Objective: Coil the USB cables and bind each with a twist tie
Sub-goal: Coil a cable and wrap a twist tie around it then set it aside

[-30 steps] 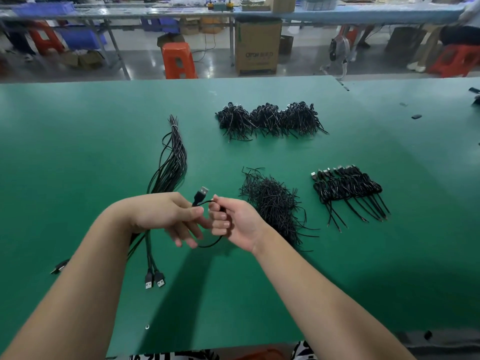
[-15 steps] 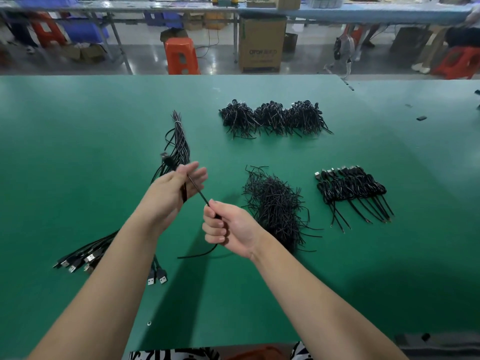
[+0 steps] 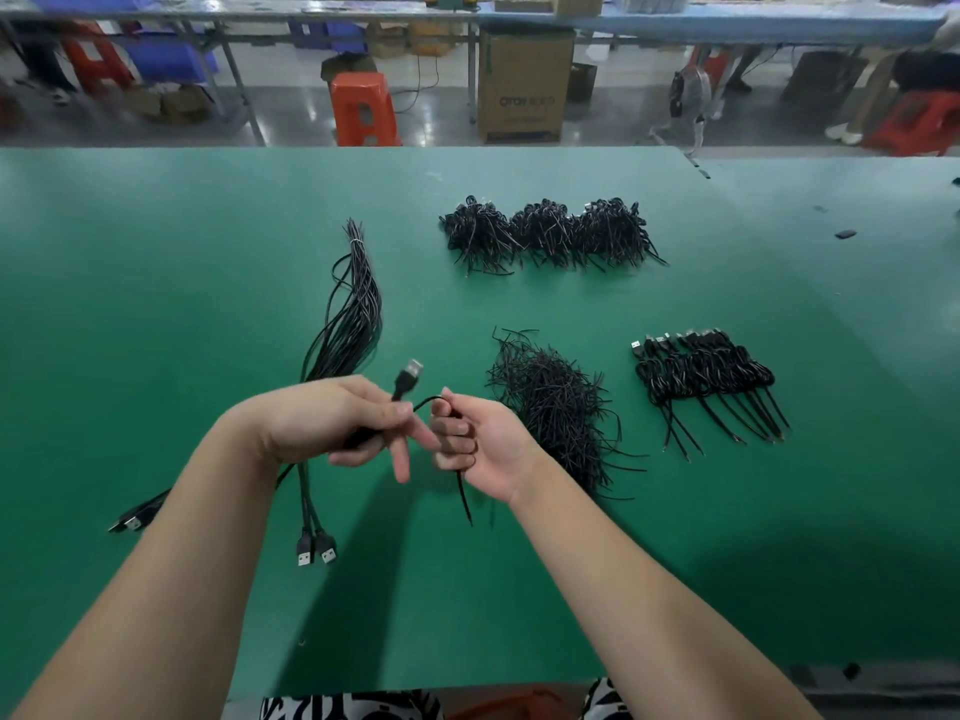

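1. Your green matte table (image 3: 156, 283) runs wide to the left and to the right; its far edge meets the aisle, and its near edge is just in front of your body. The widest bare room is on the far left and on the near right.
2. Your left hand (image 3: 332, 423) grips the thin black USB cable (image 3: 415, 405) below its plug, and the silver metal plug points up and to the far side.
3. Your right hand (image 3: 483, 439) has the fingers curled round the same cable; a small loop arches between the two hands, and the loose tail hangs down below the right fist, above the table.
4. The long bundle of straight black cables (image 3: 353, 314) lies on the left, tied near its far end; two plugs show on its near end, and more plugs are half hidden behind your left arm.
5. The loose heap of thin black twist ties (image 3: 556, 407) lies just right of your right hand.
6. The row of finished coiled cables (image 3: 701, 376) lies at the right; I cannot count them surely.
7. Three bushy black piles (image 3: 550, 233) lie in a row at the far side, touching each other.
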A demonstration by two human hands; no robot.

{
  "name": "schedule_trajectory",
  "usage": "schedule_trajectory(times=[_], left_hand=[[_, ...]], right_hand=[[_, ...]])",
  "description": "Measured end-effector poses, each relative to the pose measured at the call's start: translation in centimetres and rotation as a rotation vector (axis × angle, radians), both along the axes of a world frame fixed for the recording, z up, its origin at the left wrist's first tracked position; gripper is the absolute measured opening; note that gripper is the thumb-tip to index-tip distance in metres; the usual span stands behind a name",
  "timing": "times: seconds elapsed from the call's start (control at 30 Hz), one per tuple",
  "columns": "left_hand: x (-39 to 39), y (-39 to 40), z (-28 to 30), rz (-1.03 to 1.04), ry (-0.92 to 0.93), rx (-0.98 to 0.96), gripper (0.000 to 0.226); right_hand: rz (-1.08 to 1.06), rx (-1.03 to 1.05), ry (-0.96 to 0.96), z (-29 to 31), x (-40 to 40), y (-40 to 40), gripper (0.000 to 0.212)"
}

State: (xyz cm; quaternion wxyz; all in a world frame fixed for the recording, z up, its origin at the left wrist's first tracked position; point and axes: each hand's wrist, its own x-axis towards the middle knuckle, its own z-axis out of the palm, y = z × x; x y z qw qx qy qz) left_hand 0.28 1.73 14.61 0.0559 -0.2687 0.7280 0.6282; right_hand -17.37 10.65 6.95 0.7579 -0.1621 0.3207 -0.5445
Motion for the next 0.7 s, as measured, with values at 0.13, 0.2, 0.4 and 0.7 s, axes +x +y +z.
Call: schedule_trajectory(times=[0.13, 0.2, 0.4, 0.7], left_hand=[[-1.7, 1.1, -0.9, 0.072, -0.320, -0.345, 0.036], [-2.3, 1.3, -1.6, 0.203, -0.329, -0.471, 0.036], [-2.9, 1.9, -3.3, 0.395, 0.214, -0.318, 0.037], [-5.4, 2.4, -4.5, 0.773, 0.657, 0.244, 0.038]], right_hand=[[0.015, -0.005, 0.073, 0.7, -0.1, -0.1, 0.035], [0.028, -0.048, 0.110, 1.0, -0.2, 0.2, 0.033], [0.027, -0.179, 0.116, 1.1, 0.0, 1.5, 0.031], [-0.111, -0.107, 0.541, -1.4, 1.8, 2.3, 0.031]])
